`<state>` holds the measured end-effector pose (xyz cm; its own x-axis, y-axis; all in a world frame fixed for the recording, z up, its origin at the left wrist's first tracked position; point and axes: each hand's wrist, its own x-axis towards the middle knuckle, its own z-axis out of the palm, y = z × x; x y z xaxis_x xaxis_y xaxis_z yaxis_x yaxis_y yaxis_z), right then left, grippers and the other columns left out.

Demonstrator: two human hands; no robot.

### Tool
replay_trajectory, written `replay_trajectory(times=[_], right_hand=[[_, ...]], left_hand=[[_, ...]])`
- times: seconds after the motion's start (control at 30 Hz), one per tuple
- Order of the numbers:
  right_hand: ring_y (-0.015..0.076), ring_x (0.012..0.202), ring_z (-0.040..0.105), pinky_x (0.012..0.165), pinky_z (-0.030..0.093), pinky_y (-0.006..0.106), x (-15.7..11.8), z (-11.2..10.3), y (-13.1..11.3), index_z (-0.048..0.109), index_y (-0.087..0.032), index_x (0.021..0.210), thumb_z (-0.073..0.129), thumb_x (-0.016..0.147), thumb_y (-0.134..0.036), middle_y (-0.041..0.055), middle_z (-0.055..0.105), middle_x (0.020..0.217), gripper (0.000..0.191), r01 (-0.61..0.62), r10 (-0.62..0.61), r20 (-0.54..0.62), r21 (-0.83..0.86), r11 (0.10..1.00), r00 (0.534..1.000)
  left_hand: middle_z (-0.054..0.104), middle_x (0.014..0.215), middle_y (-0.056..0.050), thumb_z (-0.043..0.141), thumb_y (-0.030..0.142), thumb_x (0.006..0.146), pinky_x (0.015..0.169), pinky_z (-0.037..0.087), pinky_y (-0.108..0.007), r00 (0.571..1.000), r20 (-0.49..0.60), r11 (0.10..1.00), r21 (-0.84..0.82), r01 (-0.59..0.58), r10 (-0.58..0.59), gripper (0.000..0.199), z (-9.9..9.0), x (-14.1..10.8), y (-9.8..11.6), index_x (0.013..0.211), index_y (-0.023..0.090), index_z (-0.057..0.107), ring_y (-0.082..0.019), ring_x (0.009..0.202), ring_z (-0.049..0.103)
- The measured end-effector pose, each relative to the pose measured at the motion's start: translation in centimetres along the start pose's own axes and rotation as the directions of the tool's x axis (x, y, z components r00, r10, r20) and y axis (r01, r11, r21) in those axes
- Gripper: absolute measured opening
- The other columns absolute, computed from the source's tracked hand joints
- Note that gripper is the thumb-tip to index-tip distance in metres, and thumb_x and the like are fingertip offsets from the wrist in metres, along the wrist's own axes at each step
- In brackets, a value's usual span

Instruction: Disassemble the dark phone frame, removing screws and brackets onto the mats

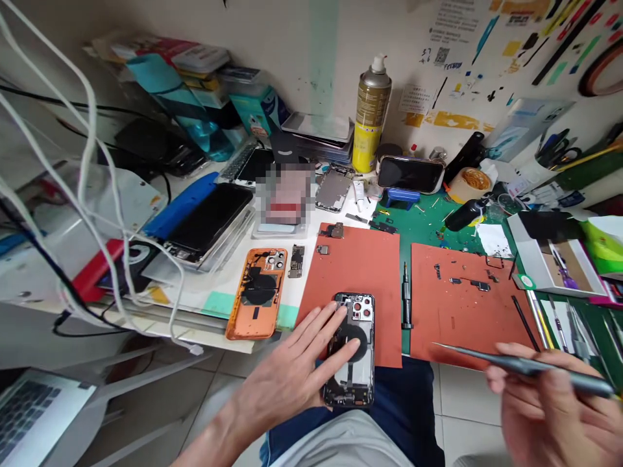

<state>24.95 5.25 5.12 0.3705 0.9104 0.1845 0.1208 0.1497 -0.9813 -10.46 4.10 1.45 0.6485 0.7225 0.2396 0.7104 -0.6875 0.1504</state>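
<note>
My left hand (296, 370) lies flat, fingers spread, on the left side of an opened dark phone housing (354, 353) that sits at the near edge of the left red mat (360, 272) and overhangs my lap. My right hand (549, 402) grips long grey tweezers (516, 364), their tip pointing left over the right red mat (462, 305). An orange phone back shell (257, 292) lies to the left, with a small circuit board (296, 261) beside it. A black screwdriver (405, 298) lies between the two mats.
A yellow spray can (370, 117) stands at the back by a phone on a blue stand (409, 174). Stacked screens (209, 224) and white cables (92, 194) crowd the left. A white box (559, 259) and tools sit right. A laptop (34, 415) is at lower left.
</note>
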Motion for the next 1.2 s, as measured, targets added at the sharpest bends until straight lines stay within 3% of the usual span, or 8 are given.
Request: replay_trajectory(times=[0.13, 0.3, 0.4, 0.57, 0.7, 0.8, 0.87, 1.2], right_hand=[[0.0235, 0.065, 0.081, 0.055, 0.068, 0.034, -1.0, 4.7, -0.9, 0.066, -0.023, 0.112, 0.080, 0.100, -0.024, 0.0082, 0.085, 0.098, 0.018, -0.020, 0.015, 0.040, 0.133, 0.991, 0.999], [0.0234, 0.089, 0.087, 0.076, 0.075, 0.034, -2.6, 7.1, -0.2, 0.059, -0.026, 0.133, 0.075, 0.093, 0.002, 0.0058, 0.085, 0.114, 0.051, 0.343, -0.339, 0.134, -0.001, 0.939, 0.931], [0.0206, 0.087, 0.086, 0.077, 0.074, 0.029, -2.4, 7.2, 0.0, 0.062, -0.025, 0.132, 0.076, 0.087, 0.006, 0.0053, 0.087, 0.112, 0.056, 0.637, -0.559, 0.371, -0.126, 0.761, 0.741], [0.0263, 0.095, 0.085, 0.079, 0.074, 0.036, -0.2, 8.0, -0.7, 0.068, -0.018, 0.102, 0.062, 0.095, 0.003, 0.0179, 0.086, 0.108, 0.023, 0.910, -0.640, 0.704, -0.021, 0.415, 0.308], [0.0279, 0.096, 0.085, 0.080, 0.074, 0.041, 1.4, 9.2, -2.0, 0.067, -0.021, 0.091, 0.055, 0.097, -0.003, 0.0155, 0.086, 0.101, 0.023, 0.978, -0.591, 0.803, 0.056, 0.199, 0.075], [0.0276, 0.096, 0.085, 0.084, 0.073, 0.039, 2.2, 9.6, -2.5, 0.068, -0.022, 0.089, 0.050, 0.097, -0.007, 0.0151, 0.086, 0.102, 0.025, 0.981, -0.505, 0.862, 0.139, 0.131, -0.055], [0.0284, 0.099, 0.084, 0.086, 0.072, 0.039, 2.3, 9.6, -2.3, 0.069, -0.021, 0.093, 0.051, 0.095, -0.008, 0.0167, 0.086, 0.107, 0.022, 0.977, -0.465, 0.881, 0.167, 0.131, -0.088], [0.0347, 0.109, 0.080, 0.091, 0.069, 0.044, 1.5, 9.3, -0.7, 0.068, -0.009, 0.101, 0.056, 0.086, -0.004, 0.0264, 0.081, 0.117, 0.020, 0.960, -0.490, 0.869, 0.190, 0.206, -0.067]], left_hand=[[-0.012, 0.183, -0.025, 0.073, -0.005, 0.071, 0.129, 0.039, -0.067, 0.999, 0.038, 0.999, -0.034, -0.013, 0.014, 0.105, 0.1, 1.5, -0.8, 0.167, 0.021, 0.040, -0.051, 0.166, 0.024], [-0.005, 0.184, -0.026, 0.074, 0.003, 0.070, 0.132, 0.035, -0.065, 0.998, 0.055, 0.992, -0.123, 0.013, -0.006, 0.111, 0.2, 1.6, -1.4, 0.171, 0.015, 0.029, -0.046, 0.169, 0.017], [0.013, 0.184, -0.026, 0.073, 0.009, 0.073, 0.133, 0.036, -0.063, 0.998, 0.025, 0.978, -0.202, 0.061, -0.057, 0.100, 0.3, 1.4, -1.5, 0.165, 0.012, 0.035, -0.042, 0.170, 0.018], [0.038, 0.175, -0.027, 0.067, 0.020, 0.090, 0.130, 0.043, -0.062, 0.990, -0.070, 0.950, -0.298, 0.093, -0.119, 0.056, 1.1, 1.4, -1.7, 0.142, 0.013, 0.047, -0.037, 0.169, 0.025], [0.041, 0.173, -0.027, 0.061, 0.023, 0.097, 0.128, 0.046, -0.063, 0.985, -0.089, 0.935, -0.338, 0.111, -0.149, 0.045, 1.5, 1.6, -1.7, 0.139, 0.016, 0.046, -0.037, 0.168, 0.027], [0.044, 0.171, -0.029, 0.059, 0.023, 0.099, 0.126, 0.048, -0.062, 0.983, -0.108, 0.935, -0.340, 0.105, -0.150, 0.041, 1.6, 1.7, -1.8, 0.137, 0.015, 0.048, -0.037, 0.168, 0.029], [0.045, 0.170, -0.030, 0.061, 0.025, 0.098, 0.125, 0.049, -0.062, 0.981, -0.120, 0.932, -0.347, 0.099, -0.149, 0.042, 1.6, 1.7, -1.7, 0.136, 0.015, 0.048, -0.038, 0.167, 0.031], [0.050, 0.165, -0.032, 0.069, 0.028, 0.094, 0.119, 0.056, -0.061, 0.980, -0.126, 0.934, -0.343, 0.100, -0.152, 0.043, 1.5, 2.1, -1.7, 0.131, 0.013, 0.052, -0.043, 0.162, 0.039]])
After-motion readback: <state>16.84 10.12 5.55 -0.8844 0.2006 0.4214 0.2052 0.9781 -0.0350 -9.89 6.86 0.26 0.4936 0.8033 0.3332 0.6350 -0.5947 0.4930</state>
